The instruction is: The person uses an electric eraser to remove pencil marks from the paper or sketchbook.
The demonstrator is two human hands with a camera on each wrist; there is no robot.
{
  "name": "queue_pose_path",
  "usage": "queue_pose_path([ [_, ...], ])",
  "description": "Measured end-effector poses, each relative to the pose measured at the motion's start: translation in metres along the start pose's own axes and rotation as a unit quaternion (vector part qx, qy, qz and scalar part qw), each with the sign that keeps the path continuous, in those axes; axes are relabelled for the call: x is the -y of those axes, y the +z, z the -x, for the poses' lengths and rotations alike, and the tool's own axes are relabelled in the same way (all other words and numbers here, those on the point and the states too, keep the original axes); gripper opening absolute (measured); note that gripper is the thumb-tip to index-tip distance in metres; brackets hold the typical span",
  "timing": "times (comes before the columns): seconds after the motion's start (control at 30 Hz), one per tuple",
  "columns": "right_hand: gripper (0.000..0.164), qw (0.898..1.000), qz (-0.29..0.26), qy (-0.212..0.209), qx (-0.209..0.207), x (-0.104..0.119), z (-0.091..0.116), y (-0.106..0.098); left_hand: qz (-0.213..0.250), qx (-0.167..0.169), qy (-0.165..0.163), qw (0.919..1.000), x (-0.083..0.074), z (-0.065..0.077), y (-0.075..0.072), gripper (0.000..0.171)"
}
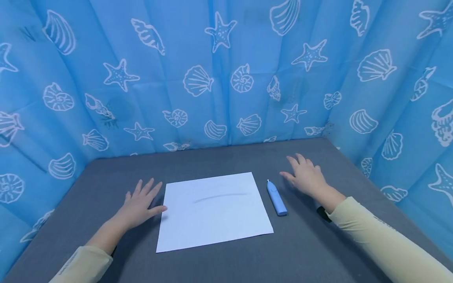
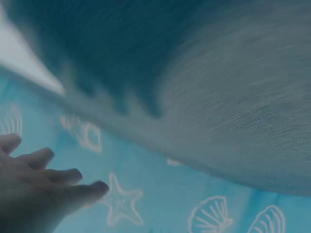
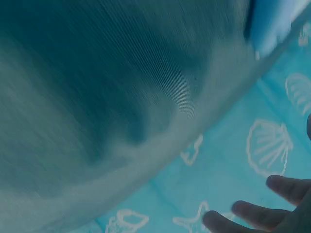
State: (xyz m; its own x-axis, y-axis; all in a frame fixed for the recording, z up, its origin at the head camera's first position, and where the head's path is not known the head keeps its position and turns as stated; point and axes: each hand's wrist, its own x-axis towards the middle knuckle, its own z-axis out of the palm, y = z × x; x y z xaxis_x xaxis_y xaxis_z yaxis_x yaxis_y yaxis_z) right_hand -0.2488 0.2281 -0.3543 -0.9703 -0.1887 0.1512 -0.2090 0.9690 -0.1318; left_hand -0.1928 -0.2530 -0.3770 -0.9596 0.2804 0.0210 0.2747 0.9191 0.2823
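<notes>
A white sheet of paper (image 1: 216, 220) lies on the dark grey table, with one faint grey curved stroke (image 1: 219, 196) across its upper middle. My left hand (image 1: 138, 206) is just left of the sheet, fingers spread, thumb tip by the paper's left edge. To the sheet's right lies a blue pen-like device (image 1: 277, 198) with a small white tip pointing away from me; its exact kind is unclear. Beyond it to the right, my right hand (image 1: 306, 175) hovers over the table with fingers spread, holding nothing. In the left wrist view the left hand's fingers (image 2: 63, 187) are apart, likewise the right hand's fingers (image 3: 262, 213).
The grey table (image 1: 219, 157) reaches back to a blue curtain (image 1: 170, 86) printed with white shells and starfish, which encloses the back and both sides. Dark bands show at both wrists, under pale yellow sleeves (image 1: 382, 239).
</notes>
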Motion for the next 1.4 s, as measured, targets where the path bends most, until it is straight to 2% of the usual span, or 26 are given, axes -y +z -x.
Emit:
queue_pose_path([
  [0.13,0.063,0.999,-0.033,-0.003,0.009,0.008,0.017,0.009,-0.008,0.017,0.011,0.9998,0.003,0.013,0.015,0.089],
  [0.27,0.068,0.996,-0.069,0.011,0.058,0.018,0.028,0.013,-0.011,0.046,0.011,0.9988,0.002,0.023,0.022,0.093],
  [0.4,0.072,0.984,-0.124,0.031,0.128,0.027,0.032,0.015,-0.008,0.079,0.001,0.9969,0.001,0.028,0.025,0.096],
  [0.5,0.07,0.974,-0.159,0.037,0.16,0.032,0.031,0.017,-0.001,0.093,-0.004,0.9957,0.003,0.027,0.027,0.096],
  [0.67,0.047,0.965,-0.181,0.048,0.184,0.039,0.027,0.022,0.002,0.108,-0.004,0.9941,0.004,0.026,0.029,0.095],
  [0.8,0.027,0.959,-0.201,0.075,0.184,0.038,0.022,0.023,0.003,0.123,-0.008,0.9924,0.004,0.024,0.031,0.094],
  [0.87,0.021,0.951,-0.231,0.095,0.18,0.036,0.021,0.022,0.005,0.126,-0.008,0.992,0.004,0.022,0.032,0.094],
  [0.93,0.018,0.937,-0.281,0.116,0.173,0.034,0.02,0.022,0.006,0.132,-0.009,0.9911,0.003,0.021,0.032,0.094],
  [1.0,0.017,0.914,-0.35,0.131,0.161,0.031,0.018,0.022,0.004,0.141,-0.011,0.9899,0.002,0.019,0.032,0.093],
  [1.03,0.017,0.898,-0.389,0.137,0.153,0.03,0.018,0.022,0.004,0.145,-0.014,0.9893,0.001,0.019,0.031,0.093],
  [1.13,0.026,0.847,-0.493,0.154,0.128,0.025,0.015,0.021,0.003,0.155,-0.017,0.9878,-0.001,0.018,0.028,0.091],
  [1.2,0.029,0.808,-0.554,0.166,0.113,0.022,0.013,0.018,0.006,0.157,-0.017,0.9874,-0.002,0.018,0.027,0.091],
  [1.27,0.027,0.759,-0.62,0.17,0.099,0.019,0.01,0.016,0.01,0.159,-0.015,0.9871,-0.003,0.017,0.025,0.091],
  [1.4,0.018,0.641,-0.744,0.174,0.08,0.019,0.003,0.014,0.013,0.164,-0.018,0.9862,-0.002,0.014,0.025,0.09],
])
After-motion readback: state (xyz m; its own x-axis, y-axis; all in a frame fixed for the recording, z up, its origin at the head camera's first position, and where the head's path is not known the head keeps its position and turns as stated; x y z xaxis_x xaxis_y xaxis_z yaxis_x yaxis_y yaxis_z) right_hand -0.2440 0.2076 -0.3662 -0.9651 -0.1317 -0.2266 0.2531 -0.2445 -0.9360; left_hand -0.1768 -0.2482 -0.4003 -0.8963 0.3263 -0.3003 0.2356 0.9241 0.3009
